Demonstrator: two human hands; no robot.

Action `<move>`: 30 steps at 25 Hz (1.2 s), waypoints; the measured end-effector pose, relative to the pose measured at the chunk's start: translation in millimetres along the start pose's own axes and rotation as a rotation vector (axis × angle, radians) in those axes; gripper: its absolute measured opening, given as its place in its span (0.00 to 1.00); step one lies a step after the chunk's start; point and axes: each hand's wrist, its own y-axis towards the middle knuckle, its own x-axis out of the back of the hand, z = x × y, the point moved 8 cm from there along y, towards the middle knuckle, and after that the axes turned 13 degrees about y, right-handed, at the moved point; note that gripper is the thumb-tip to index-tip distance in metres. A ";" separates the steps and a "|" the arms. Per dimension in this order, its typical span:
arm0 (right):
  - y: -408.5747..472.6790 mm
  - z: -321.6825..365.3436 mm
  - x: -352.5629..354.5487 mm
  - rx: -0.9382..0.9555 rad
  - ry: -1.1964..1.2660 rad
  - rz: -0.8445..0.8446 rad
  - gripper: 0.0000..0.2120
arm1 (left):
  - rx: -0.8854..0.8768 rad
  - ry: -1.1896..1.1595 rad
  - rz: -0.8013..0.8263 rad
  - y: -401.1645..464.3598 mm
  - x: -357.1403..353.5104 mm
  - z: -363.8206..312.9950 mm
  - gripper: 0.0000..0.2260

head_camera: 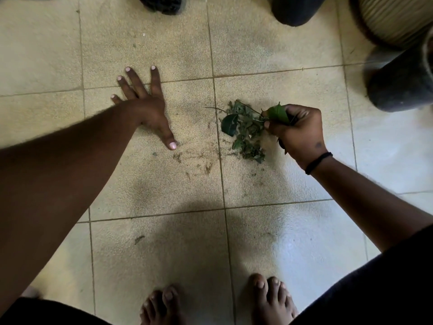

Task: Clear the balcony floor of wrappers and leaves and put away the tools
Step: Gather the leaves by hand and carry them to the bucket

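Here, seen from the head camera looking straight down:

Floor: beige tiled balcony floor (150, 43) with dark grout lines, dusty, with fine crumbs scattered around the centre.

Left hand: the left hand (145, 106) lies at about 10 o'clock from the centre, palm down, fingers (131, 77) straight and spread apart, thumb pointing toward 5 o'clock; it holds nothing and looks to be resting on the tile.

Right hand: the right hand (297, 130) sits at about 3 o'clock, fingers curled tight round a bunch of green leaves, one broad leaf (278, 113) sticking out above the knuckles. A black band (318, 163) circles its wrist.

Leaves: the leaf pile (243, 131) lies just right of centre, touching the right hand on its 9 o'clock side; it mixes small crumpled green bits, one larger dark leaf and a thin twig pointing toward 9 o'clock.

Crumbs: loose debris (203, 166) trails from the pile toward 7 o'clock, between the two hands.

Pots: dark pots (398, 87) stand at 2 o'clock and along 12 o'clock; a ribbed pale pot (393, 17) fills the 1 o'clock corner.

Feet: bare feet (269, 301) at 6 o'clock.
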 end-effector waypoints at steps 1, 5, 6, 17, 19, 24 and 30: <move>-2.1 -1.5 4.0 0.006 -0.009 -0.008 0.10 | -0.003 0.003 -0.002 0.3 0.3 -0.8 0.84; -12.4 -5.4 -0.4 0.102 -0.119 0.049 0.11 | -0.001 0.011 -0.005 0.3 -1.6 -0.2 0.85; -16.0 -5.0 -5.4 0.155 -0.175 0.072 0.11 | -0.002 0.015 -0.005 -0.2 -1.7 -0.9 0.85; -43.1 -20.2 -1.6 0.301 -0.667 0.072 0.51 | -0.006 -0.014 -0.025 0.6 -1.9 -1.8 0.83; -43.3 -32.5 -5.8 0.285 -0.775 0.123 0.60 | -0.001 -0.018 -0.019 1.6 -1.4 -1.7 0.84; -23.2 -36.9 -42.7 0.354 -0.966 0.258 0.65 | 0.009 -0.017 0.000 4.1 -0.9 -3.0 0.84; 3.0 -39.7 -80.1 0.279 -1.072 0.289 0.56 | 0.005 0.000 0.007 6.2 -1.1 -0.5 0.85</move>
